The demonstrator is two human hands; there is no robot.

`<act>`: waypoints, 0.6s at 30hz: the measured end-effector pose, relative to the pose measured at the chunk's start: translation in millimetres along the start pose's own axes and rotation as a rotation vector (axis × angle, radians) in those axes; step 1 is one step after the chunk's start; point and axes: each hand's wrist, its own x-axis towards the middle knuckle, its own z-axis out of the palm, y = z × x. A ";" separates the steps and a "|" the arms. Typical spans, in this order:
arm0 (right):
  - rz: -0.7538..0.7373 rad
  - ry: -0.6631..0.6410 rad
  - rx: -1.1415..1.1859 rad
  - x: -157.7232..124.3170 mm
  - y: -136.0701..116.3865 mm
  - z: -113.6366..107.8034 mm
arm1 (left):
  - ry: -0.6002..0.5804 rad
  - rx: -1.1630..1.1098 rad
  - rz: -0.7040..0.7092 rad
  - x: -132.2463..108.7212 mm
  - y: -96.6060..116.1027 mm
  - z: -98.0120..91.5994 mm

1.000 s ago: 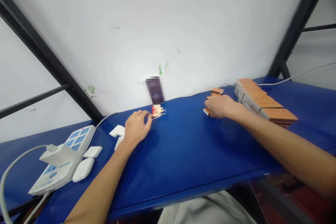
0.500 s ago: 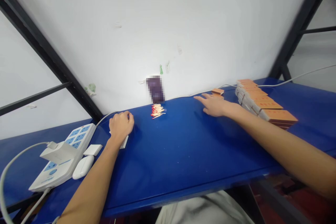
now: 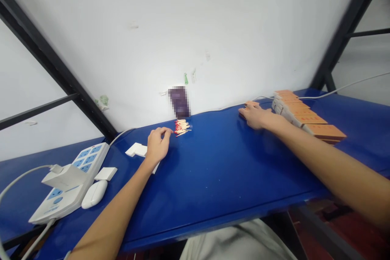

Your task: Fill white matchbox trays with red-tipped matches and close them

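My left hand [image 3: 158, 144] reaches in from the left with its fingers drawn together. Its fingertips are at the red-headed end of a small pile of wooden matches [image 3: 182, 127]; whether a match is between them is too small to see. Under and beside that hand lie flat white pieces [image 3: 137, 149], partly covered by the wrist. On the right, my right hand [image 3: 256, 115] has its fingers bent over a small orange matchbox [image 3: 251, 102] near the wall. A dark edge shows beneath the fingertips, and most of what they grip is hidden.
Rows of stacked orange matchboxes [image 3: 313, 120] stand right of my right forearm. At left are a white power strip [image 3: 76, 183] with a plugged-in adapter, a white earbud case [image 3: 94, 194] and a small white block [image 3: 105, 173]. A pixelated dark rectangle [image 3: 179, 102] stands against the wall. Cables run along the blue tabletop [image 3: 195, 195].
My left hand has moved right, from over the white pieces to the matches, uncovering part of those pieces. My right hand has gone from spread fingers to fingers closed down at the small matchboxes.
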 end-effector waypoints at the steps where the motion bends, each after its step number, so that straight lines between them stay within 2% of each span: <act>1: 0.015 -0.018 -0.013 -1.8 -5.1 -0.1 | 0.019 -0.071 0.019 -0.9 4.3 -0.5; 4: -0.061 -0.054 -0.061 -8.6 -22.5 1.8 | 0.084 -0.107 0.035 -3.0 15.0 -7.7; 6: -0.136 0.007 -0.094 -13.9 -33.7 5.1 | 0.066 0.071 0.066 -4.2 19.1 -15.8; 8: -0.238 0.084 -0.072 -20.1 -44.5 8.9 | -0.028 0.381 0.069 -6.0 21.1 -24.7; 11: -0.490 0.141 0.016 -31.1 -61.4 13.3 | -0.218 0.736 -0.090 -10.0 22.5 -36.2; 13: -0.655 0.130 0.095 -38.5 -72.5 14.6 | -0.314 0.790 -0.190 -13.1 24.0 -41.6; 15: -0.769 0.099 0.173 -44.0 -80.6 15.1 | -0.369 0.788 -0.217 -16.3 26.6 -44.4; 16: -0.779 0.093 0.203 -45.1 -82.7 15.3 | -0.398 0.783 -0.210 -18.1 28.3 -44.6; 18: -0.694 0.097 0.227 -43.1 -81.7 16.0 | -0.465 0.775 -0.188 -21.9 32.7 -42.6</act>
